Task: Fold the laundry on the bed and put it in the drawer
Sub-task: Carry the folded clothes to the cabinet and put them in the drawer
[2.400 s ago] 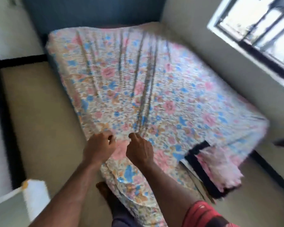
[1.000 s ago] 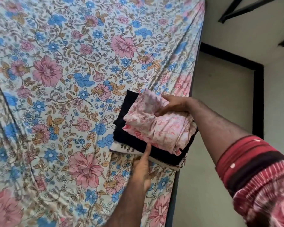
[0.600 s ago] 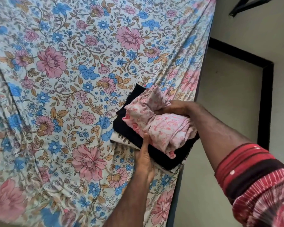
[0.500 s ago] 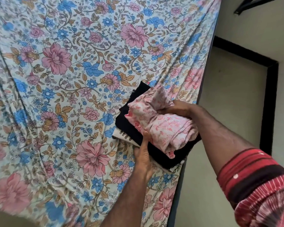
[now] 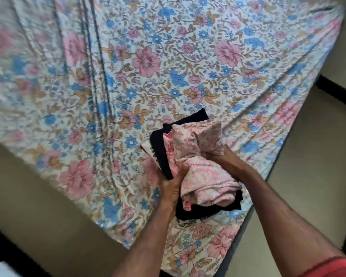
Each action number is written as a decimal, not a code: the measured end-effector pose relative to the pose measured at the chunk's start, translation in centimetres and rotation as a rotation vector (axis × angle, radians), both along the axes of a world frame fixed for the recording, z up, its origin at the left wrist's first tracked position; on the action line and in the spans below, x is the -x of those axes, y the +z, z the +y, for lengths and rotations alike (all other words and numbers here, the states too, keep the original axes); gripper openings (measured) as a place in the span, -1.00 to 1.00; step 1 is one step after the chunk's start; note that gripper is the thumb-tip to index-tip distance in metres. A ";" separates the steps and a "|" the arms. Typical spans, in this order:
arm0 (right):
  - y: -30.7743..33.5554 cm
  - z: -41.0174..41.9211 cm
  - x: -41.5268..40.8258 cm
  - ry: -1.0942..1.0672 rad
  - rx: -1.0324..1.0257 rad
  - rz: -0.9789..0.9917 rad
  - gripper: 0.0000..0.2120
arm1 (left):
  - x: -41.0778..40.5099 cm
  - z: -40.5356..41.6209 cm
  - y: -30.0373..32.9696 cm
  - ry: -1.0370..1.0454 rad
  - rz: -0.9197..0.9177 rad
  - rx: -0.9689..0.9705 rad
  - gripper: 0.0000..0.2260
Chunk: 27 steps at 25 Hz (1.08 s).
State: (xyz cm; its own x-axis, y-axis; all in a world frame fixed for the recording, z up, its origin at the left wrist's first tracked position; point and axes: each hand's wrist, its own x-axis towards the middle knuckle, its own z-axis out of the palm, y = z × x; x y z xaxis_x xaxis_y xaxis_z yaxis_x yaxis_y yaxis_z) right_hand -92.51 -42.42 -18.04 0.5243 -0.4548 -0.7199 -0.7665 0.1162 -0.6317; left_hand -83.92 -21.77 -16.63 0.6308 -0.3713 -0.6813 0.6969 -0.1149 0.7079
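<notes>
Head view, looking down. A stack (image 5: 190, 168) of folded clothes sits at lower centre of the frame, held clear of the bed (image 5: 128, 76) near its lower edge. The stack has three visible layers: a pink floral piece (image 5: 200, 156) on top, a black piece (image 5: 160, 148) beneath it, and a white piece (image 5: 148, 149) showing at the left edge. The left hand (image 5: 171, 188) grips the stack from below and at its near side, thumb pressed up against the pink piece. The right hand (image 5: 226, 162) clamps the top, fingers curled into the pink cloth. The floor (image 5: 38, 206) shows at lower left and right; no drawer is in view.

Handling, as judged: the stack is light, soft and limp, with no stiffness of its own. The layers may slide on one another, and the bunched pink piece could unfold. Support is best taken flat beneath the lowest layer, with the other hand pressing down on top.
</notes>
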 end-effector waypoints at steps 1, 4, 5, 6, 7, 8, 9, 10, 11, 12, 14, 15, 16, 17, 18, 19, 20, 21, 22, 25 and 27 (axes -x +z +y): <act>0.0 1.3 -1.2 0.021 0.005 -0.015 0.04 | -0.6 1.6 0.7 0.032 -0.005 0.007 0.07; 3.2 7.2 -6.3 0.113 0.033 0.004 0.10 | -3.5 8.1 2.3 0.111 -0.058 0.014 -0.03; 4.5 9.7 -8.1 0.159 0.037 -0.004 0.11 | -4.6 10.6 2.6 0.133 -0.070 0.000 -0.02; 5.5 12.3 -10.0 0.201 0.027 -0.010 0.08 | -5.8 13.3 2.9 0.159 -0.084 -0.015 0.00; 6.4 15.1 -11.9 0.242 0.022 -0.018 0.05 | -6.9 16.2 3.4 0.190 -0.098 -0.026 0.01; 7.2 18.2 -13.7 0.283 0.017 -0.035 0.02 | -8.1 19.4 4.1 0.228 -0.107 -0.033 0.02; 8.0 20.8 -15.2 0.305 0.025 -0.038 0.00 | -9.1 22.0 4.9 0.262 -0.106 -0.043 0.03; 8.6 24.1 -16.8 0.335 0.028 -0.054 0.01 | -10.0 25.3 5.9 0.303 -0.103 -0.059 0.05; 9.3 27.8 -18.1 0.364 0.020 -0.084 0.04 | -10.8 28.9 7.0 0.336 -0.108 -0.060 0.05; 9.9 31.3 -19.2 0.381 0.003 -0.120 0.04 | -11.5 32.5 8.1 0.354 -0.116 -0.047 0.03; 11.7 38.7 -21.1 0.428 -0.031 -0.179 -0.07 | -12.3 39.7 10.6 0.397 -0.167 -0.031 -0.06; 12.6 42.8 -21.7 0.460 -0.046 -0.203 -0.12 | -12.2 43.7 11.9 0.443 -0.203 -0.053 -0.11; 13.2 46.5 -22.2 0.482 -0.065 -0.235 -0.15 | -11.9 47.3 13.2 0.490 -0.232 -0.084 -0.15; 14.0 49.7 -22.5 0.492 -0.085 -0.280 -0.13 | -11.7 50.5 14.4 0.535 -0.246 -0.124 -0.18; 14.5 52.5 -22.6 0.490 -0.107 -0.312 -0.07 | -11.4 53.3 15.4 0.568 -0.263 -0.165 -0.21; 14.9 55.8 -22.5 0.510 -0.122 -0.324 0.00 | -10.7 56.5 16.3 0.601 -0.281 -0.208 -0.23; 15.3 59.3 -22.0 0.546 -0.142 -0.326 0.04 | -9.6 60.0 17.1 0.632 -0.290 -0.251 -0.22; 15.4 62.5 -21.3 0.580 -0.160 -0.323 0.04 | -8.4 63.2 17.7 0.659 -0.289 -0.287 -0.20; 15.3 65.5 -20.4 0.607 -0.198 -0.311 0.02 | -7.1 66.3 17.8 0.682 -0.287 -0.316 -0.18; 14.0 72.9 -16.6 0.699 -0.299 -0.206 -0.09 | -2.3 73.2 16.8 0.789 -0.255 -0.364 -0.20; 11.9 76.0 -14.1 0.729 -0.365 -0.116 -0.01 | 1.1 75.8 14.3 0.890 -0.162 -0.339 -0.12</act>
State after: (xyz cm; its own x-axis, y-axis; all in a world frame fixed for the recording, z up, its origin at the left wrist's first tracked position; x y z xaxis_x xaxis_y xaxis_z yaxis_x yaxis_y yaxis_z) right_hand -78.45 33.60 -6.16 0.6775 0.2807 -0.6799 -0.6611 -0.1727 -0.7301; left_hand -84.98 54.00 -2.31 0.6822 0.4884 -0.5441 0.5243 0.1919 0.8296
